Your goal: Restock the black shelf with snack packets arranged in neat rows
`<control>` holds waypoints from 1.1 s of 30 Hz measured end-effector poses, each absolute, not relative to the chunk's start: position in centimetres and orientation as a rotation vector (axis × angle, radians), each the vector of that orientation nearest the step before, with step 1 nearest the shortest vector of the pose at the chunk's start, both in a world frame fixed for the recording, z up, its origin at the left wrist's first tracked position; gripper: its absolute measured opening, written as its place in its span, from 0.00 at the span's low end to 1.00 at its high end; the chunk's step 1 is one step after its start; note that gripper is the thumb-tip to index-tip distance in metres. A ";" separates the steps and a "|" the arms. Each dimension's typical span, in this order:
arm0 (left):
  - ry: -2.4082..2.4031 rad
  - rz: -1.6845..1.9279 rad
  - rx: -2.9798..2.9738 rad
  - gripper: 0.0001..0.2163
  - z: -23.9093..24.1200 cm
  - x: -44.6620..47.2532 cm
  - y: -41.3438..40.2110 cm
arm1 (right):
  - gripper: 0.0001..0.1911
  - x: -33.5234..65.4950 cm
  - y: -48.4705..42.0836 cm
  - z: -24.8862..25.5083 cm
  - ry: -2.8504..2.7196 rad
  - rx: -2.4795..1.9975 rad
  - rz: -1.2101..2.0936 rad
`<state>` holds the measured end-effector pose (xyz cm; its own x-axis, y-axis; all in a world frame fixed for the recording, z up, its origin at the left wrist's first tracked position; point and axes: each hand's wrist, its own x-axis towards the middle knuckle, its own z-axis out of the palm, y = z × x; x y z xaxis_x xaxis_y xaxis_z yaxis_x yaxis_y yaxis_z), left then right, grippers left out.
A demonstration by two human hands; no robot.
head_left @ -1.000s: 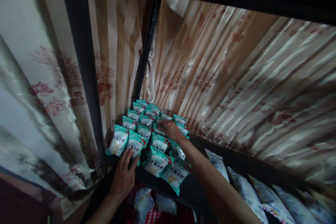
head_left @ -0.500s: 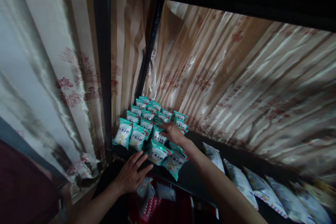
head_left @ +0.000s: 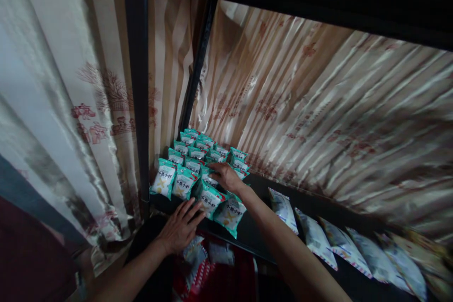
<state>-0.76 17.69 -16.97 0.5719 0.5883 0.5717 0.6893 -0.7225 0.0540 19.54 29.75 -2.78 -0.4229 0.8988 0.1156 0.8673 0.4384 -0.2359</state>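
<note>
Teal-and-white bags [head_left: 163,180], in rows right of the black post [head_left: 139,80]. Directly below bent fingertips of right hand [head_left: 225,175], the nearer one: single bag [head_left: 208,180], long axis apparently upright; grip impossible to tell. Left hand [head_left: 181,227]: fingers spread, closer to post, beside front bag [head_left: 211,202].

Forearm [head_left: 283,241] crosses bare shelf [head_left: 255,236] beside teal packets [head_left: 230,214].

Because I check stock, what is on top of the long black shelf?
Teal-and-white plastic bags stand in rows at left; pale, glossy plastic bags at right. The left hand, right hand and forearm hide parts of the shelf; front teal bags partly cover those behind.
</note>
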 end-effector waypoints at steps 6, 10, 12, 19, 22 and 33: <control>-1.057 -0.863 -2.639 0.26 -17.0 -0.7 17.7 | 0.23 23.4 23.8 -2.9 -1.786 -1.506 0.079; -1.045 -0.890 -2.625 0.24 -17.3 -0.6 17.6 | 0.26 25.4 17.6 -6.9 -1.305 -1.633 0.116; -1.057 -0.908 -2.615 0.24 -17.4 -0.5 17.5 | 0.29 25.7 15.1 -9.6 -1.216 -1.701 0.219; -1.022 -0.850 -2.598 0.24 -17.0 -0.3 17.0 | 0.34 23.4 13.0 -15.6 -1.215 -1.711 0.431; -1.010 -0.804 -2.601 0.25 -16.8 -0.3 16.9 | 0.33 22.6 13.6 -16.3 -1.220 -1.724 0.360; -0.797 -0.858 -2.598 0.25 -16.8 1.7 15.7 | 0.32 23.1 12.7 -16.6 -1.227 -1.664 0.364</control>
<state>1.68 15.69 -16.81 0.6694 0.4125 0.6178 0.5855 -0.8048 -0.0971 23.05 12.66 -16.59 0.4411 0.8465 0.2981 0.5473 0.0095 -0.8369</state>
